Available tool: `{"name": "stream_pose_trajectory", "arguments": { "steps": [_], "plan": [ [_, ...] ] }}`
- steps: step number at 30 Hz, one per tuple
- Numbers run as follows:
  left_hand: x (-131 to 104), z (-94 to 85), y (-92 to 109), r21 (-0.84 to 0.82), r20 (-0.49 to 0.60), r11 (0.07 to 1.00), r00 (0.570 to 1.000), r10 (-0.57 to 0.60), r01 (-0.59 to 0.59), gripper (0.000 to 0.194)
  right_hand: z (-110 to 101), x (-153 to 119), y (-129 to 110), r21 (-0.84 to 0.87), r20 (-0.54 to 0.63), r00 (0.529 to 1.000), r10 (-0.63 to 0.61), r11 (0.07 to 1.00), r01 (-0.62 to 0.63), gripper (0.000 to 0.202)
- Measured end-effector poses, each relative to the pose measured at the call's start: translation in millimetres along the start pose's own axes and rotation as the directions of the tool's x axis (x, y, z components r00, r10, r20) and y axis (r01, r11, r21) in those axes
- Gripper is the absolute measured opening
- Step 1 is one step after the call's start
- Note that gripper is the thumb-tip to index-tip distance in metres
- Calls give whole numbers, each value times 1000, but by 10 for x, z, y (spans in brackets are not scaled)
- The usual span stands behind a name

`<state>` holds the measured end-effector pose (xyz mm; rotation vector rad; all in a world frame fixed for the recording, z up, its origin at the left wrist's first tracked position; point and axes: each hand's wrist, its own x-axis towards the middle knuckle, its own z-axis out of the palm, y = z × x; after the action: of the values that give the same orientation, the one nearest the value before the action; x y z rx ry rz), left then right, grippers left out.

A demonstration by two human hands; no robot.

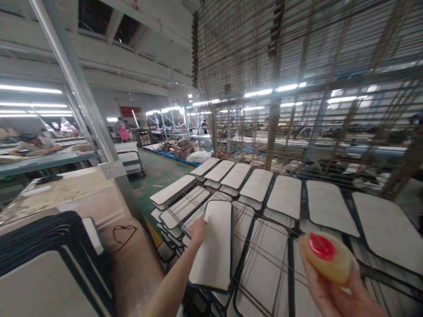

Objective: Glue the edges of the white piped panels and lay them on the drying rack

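Observation:
My left hand (pixel 198 230) pinches the left edge of a white rounded panel with a dark border (pixel 214 246), which slants over the wire rack (pixel 261 237). My right hand (pixel 330 288), at the lower right, is wrapped round a yellowish bottle with a red cap (pixel 333 259). The bottle is tilted, its cap facing me. More panels of the same kind, such as a white panel (pixel 284 196), lie in rows on the rack around both hands. Part of my left fingers is hidden behind the held panel.
At the lower left, a stack of dark-edged panels (pixel 46 255) stands on a tan table (pixel 132 268), beside eyeglasses (pixel 123 235). A metal post (pixel 79 97) rises there. Wire racks (pixel 297 88) tower at the right. People work at far tables, one in a pink apron (pixel 123 132).

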<state>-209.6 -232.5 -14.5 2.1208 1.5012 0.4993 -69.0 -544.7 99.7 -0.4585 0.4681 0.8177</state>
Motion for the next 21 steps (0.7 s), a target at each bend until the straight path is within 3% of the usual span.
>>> {"name": "stream_pose_trajectory", "arguments": {
  "steps": [3, 6, 8, 10, 11, 13, 15, 16, 18, 21],
  "plan": [
    [19, -135, 67, -42, -51, 997, 996, 69, -71, 51, 213, -135, 148, -42, -16, 1000, 10, 999, -11, 36],
    [-78, -348, 66, -110, -223, 988, 972, 78, -105, 55, 260, -139, 207, -58, -46, 998, 48, 997, -51, 36],
    [-313, -432, -50, -154, -370, 985, 929, 18, -81, 58, 259, -118, 220, -54, -73, 994, 82, 995, -86, 36],
    [-707, -388, -255, -274, -467, 962, 875, -128, -5, 64, 272, -109, 233, -48, -89, 993, 79, 995, -84, 35],
    [-941, -308, -373, -478, -430, 877, 856, -285, 52, 68, 285, -110, 242, -52, -93, 993, 72, 996, -77, 34],
    [-1400, -53, -586, -814, -112, 523, 815, -568, 252, 75, 318, -113, 267, -65, -98, 993, 65, 995, -72, 33],
    [-1727, 268, -714, -915, 244, 150, 807, -538, 376, 65, 336, -98, 300, -80, -101, 990, 93, 992, -101, 33],
    [-1816, 426, -736, -908, 355, 11, 784, -509, 419, 56, 333, -76, 319, -84, -98, 989, 109, 989, -118, 34],
    [-1849, 692, -709, -915, 402, -147, 816, -414, 376, 42, 298, 6, 356, -88, -74, 987, 140, 985, -146, 35],
    [-1701, 901, -614, -952, 286, -221, 872, -398, 211, 42, 186, 209, 395, -78, -31, 986, 161, 984, -163, 36]
  ]
}}
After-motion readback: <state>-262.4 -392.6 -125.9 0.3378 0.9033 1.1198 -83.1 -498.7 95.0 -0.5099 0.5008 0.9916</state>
